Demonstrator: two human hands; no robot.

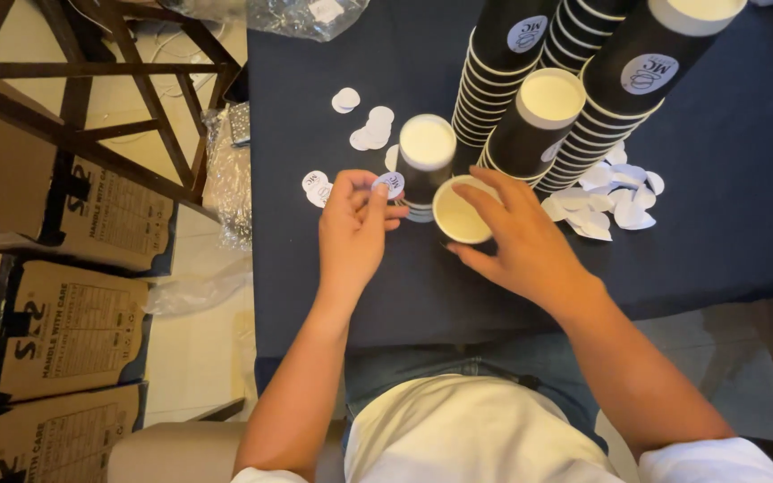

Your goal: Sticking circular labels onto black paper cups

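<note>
While my right hand (519, 240) cups the black paper cup (460, 212) steady on the dark tablecloth (333, 268), my left hand (357, 228) pinches a round sticker (390, 184) beside it, ready-faced.

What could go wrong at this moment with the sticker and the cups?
1. The round sticker hangs from the left hand fingertips; it might fold or go on crooked.
2. The right hand holds the open cup right beside the tall cup stacks; a bump could probably tip them.
3. Peeled backings lie loose on the dark tablecloth and may scatter.
</note>
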